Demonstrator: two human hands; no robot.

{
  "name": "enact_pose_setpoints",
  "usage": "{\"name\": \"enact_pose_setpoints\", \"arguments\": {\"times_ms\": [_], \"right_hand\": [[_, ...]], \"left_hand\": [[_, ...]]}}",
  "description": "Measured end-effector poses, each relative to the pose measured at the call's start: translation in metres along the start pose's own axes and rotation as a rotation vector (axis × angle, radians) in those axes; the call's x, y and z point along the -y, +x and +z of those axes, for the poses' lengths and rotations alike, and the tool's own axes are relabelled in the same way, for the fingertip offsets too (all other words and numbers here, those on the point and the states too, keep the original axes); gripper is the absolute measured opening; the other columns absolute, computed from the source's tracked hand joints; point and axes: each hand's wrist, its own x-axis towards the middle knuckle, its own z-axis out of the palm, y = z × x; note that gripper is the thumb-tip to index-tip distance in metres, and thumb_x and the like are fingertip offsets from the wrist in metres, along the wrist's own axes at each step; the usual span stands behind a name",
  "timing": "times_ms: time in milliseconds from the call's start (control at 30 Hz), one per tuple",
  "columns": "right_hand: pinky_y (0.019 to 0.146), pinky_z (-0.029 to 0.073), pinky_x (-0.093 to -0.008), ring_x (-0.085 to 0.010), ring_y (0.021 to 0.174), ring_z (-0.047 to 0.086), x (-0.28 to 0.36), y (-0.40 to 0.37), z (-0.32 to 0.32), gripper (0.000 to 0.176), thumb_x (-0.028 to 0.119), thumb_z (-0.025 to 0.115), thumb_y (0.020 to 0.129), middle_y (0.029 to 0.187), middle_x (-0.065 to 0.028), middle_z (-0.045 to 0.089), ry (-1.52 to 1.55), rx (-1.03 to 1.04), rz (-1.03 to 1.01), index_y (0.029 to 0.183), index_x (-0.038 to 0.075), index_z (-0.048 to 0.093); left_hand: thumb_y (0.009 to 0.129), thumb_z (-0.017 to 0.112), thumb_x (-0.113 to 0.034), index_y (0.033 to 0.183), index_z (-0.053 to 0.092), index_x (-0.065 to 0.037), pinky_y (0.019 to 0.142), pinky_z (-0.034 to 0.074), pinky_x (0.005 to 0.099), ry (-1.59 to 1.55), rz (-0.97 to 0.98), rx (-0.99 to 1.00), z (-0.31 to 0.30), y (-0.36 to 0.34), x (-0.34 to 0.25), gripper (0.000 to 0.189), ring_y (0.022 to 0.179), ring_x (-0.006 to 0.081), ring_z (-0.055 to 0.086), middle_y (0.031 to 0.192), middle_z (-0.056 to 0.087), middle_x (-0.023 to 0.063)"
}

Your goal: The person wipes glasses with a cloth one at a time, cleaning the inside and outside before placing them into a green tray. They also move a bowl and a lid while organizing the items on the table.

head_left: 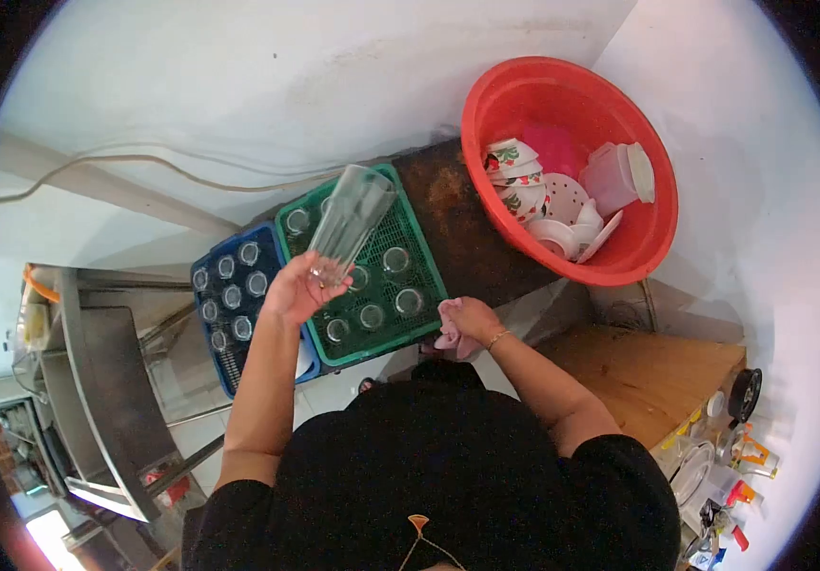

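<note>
My left hand (303, 290) is closed round the base of a tall clear drinking glass (356, 217), which tilts up and to the right above the green basket. In my right hand (474, 322) is a bunched pink cloth (448, 328), held just off the basket's lower right corner. The green plastic basket (434, 276) holds several clear glasses, among them one glass (410, 302) near its right side. Left of it, a blue basket (229, 378) holds several smaller clear glasses, such as this small glass (249, 252).
A red tub (659, 224) on the dark tabletop (438, 195) holds stacked bowls (514, 167), a lidded plastic container (614, 178) and white dishes. A wooden board (638, 371) lies to the right, with cups and jars beyond it. A metal-framed cabinet (110, 381) stands at left. A cable (172, 168) runs along the wall.
</note>
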Motion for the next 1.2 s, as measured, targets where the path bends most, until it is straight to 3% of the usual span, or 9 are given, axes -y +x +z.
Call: {"name": "enact_pose_setpoints", "arguments": {"times_ms": [267,467,600,667,800,867,1000,1100,1200], "right_hand": [[0.075,0.047,-0.0412,-0.0347,0.086,0.061,-0.007,-0.038,-0.018,0.056,0.047,0.04,0.092,0.09,-0.0225,0.064,0.049,-0.292,-0.207,0.092,-0.005,0.062],[0.082,0.049,-0.0323,-0.0175,0.093,0.06,0.097,-0.13,-0.038,0.052,0.045,0.037,0.096,0.106,-0.0121,0.061,0.935,-0.183,-0.345,0.112,-0.001,0.054],[0.083,0.048,-0.0333,-0.0176,0.094,0.06,0.156,-0.187,-0.016,0.049,0.043,0.035,0.097,0.11,-0.011,0.059,1.089,-0.34,-0.61,0.113,0.0,0.054],[0.085,0.047,-0.0341,-0.0201,0.094,0.06,0.162,-0.198,0.009,0.046,0.039,0.036,0.098,0.109,-0.0116,0.06,0.377,-0.696,-0.882,0.11,0.0,0.056],[0.102,0.034,-0.0453,-0.0343,0.125,0.042,0.18,-0.196,0.132,0.036,0.028,0.05,0.091,0.128,-0.0228,0.049,-0.096,-0.268,-1.261,0.12,0.006,0.055],[0.106,0.027,-0.0427,-0.0405,0.13,0.033,0.191,-0.211,0.176,0.042,0.02,0.055,0.087,0.137,-0.0224,0.04,-0.531,-0.655,-1.257,0.127,0.008,0.05],[0.105,0.028,-0.0423,-0.0405,0.131,0.031,0.206,-0.188,0.173,0.04,0.021,0.057,0.087,0.14,-0.0212,0.038,-0.239,-0.627,-1.223,0.125,0.009,0.053],[0.097,0.038,-0.0377,-0.0331,0.121,0.046,0.219,-0.155,0.156,0.03,0.021,0.058,0.088,0.127,-0.0203,0.051,-0.157,-0.853,-1.136,0.114,0.005,0.061],[0.067,0.047,-0.0308,-0.0177,0.069,0.061,0.213,-0.144,0.128,0.026,0.022,0.059,0.088,0.077,-0.0138,0.065,0.464,-0.935,-0.975,0.084,-0.003,0.064]], "left_hand": [[0.062,0.077,-0.019,0.144,0.016,-0.013,0.076,0.051,0.0585,-0.075,0.106,0.657,0.024,-0.098,-0.016,0.102,0.09,0.0477,0.06,0.104,0.055,0.0248],[0.067,0.075,-0.047,0.139,0.024,-0.008,0.075,0.052,0.0536,-0.096,0.17,0.578,0.01,-0.148,-0.016,0.096,0.086,0.0409,0.063,0.096,0.055,0.022],[0.08,0.045,-0.07,0.135,0.033,-0.01,0.074,0.053,0.0507,-0.038,0.162,0.228,0.013,-0.17,-0.012,0.082,0.082,0.0354,0.064,0.094,0.059,0.0195],[0.083,0.04,-0.069,0.132,0.034,-0.009,0.069,0.054,0.0475,-0.068,0.07,0.079,0.016,-0.17,-0.006,0.078,0.082,0.0355,0.064,0.096,0.061,0.0212],[0.085,0.044,-0.065,0.124,0.04,-0.004,0.073,0.052,0.0395,-0.132,0.167,-0.048,0.068,-0.171,0.006,0.073,0.088,0.0266,0.062,0.099,0.061,0.013],[0.089,0.046,-0.053,0.129,0.04,-0.005,0.084,0.05,0.0362,-0.108,0.291,0.213,0.051,-0.164,0.016,0.063,0.106,0.0224,0.055,0.12,0.052,0.0124],[0.094,0.042,-0.046,0.13,0.041,-0.01,0.088,0.049,0.036,0.134,0.249,0.016,0.065,-0.21,0.019,0.051,0.112,0.0226,0.054,0.126,0.051,0.0108],[0.09,0.042,-0.054,0.131,0.038,-0.012,0.076,0.053,0.0413,0.007,0.064,0.093,0.039,-0.207,0.032,0.059,0.089,0.0279,0.062,0.105,0.059,0.014],[0.085,0.046,-0.06,0.133,0.034,-0.013,0.065,0.054,0.0438,0.006,-0.039,0.131,0.036,-0.227,0.04,0.068,0.073,0.0297,0.063,0.092,0.06,0.0178]]}}
